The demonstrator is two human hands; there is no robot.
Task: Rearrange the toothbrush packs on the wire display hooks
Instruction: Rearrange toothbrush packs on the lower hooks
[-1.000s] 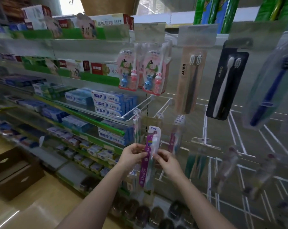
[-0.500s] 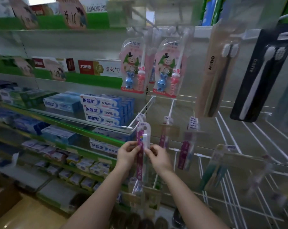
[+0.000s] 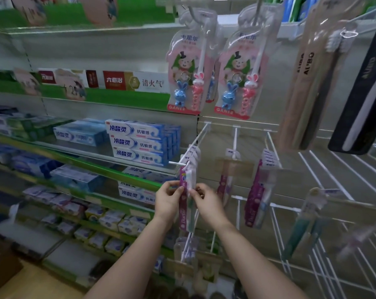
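Note:
A purple toothbrush pack (image 3: 186, 203) hangs at the front of a white wire hook (image 3: 190, 148), with several like packs behind it on the same hook. My left hand (image 3: 168, 200) pinches the pack's left edge and my right hand (image 3: 205, 203) pinches its right edge, at mid height. More purple packs (image 3: 258, 197) hang on the hook to the right, and another purple pack (image 3: 224, 186) hangs between them.
Pink bunny toothbrush packs (image 3: 188, 70) hang above. Tan and black AUBO packs (image 3: 308, 83) hang at the upper right. Toothpaste boxes (image 3: 137, 143) fill the shelves on the left. Bare white wire hooks (image 3: 333, 175) jut out on the right, with green packs (image 3: 301, 229) lower down.
Both hands carried the purple pack up and onto the wire hook, where it now hangs. The view has moved closer to the display.

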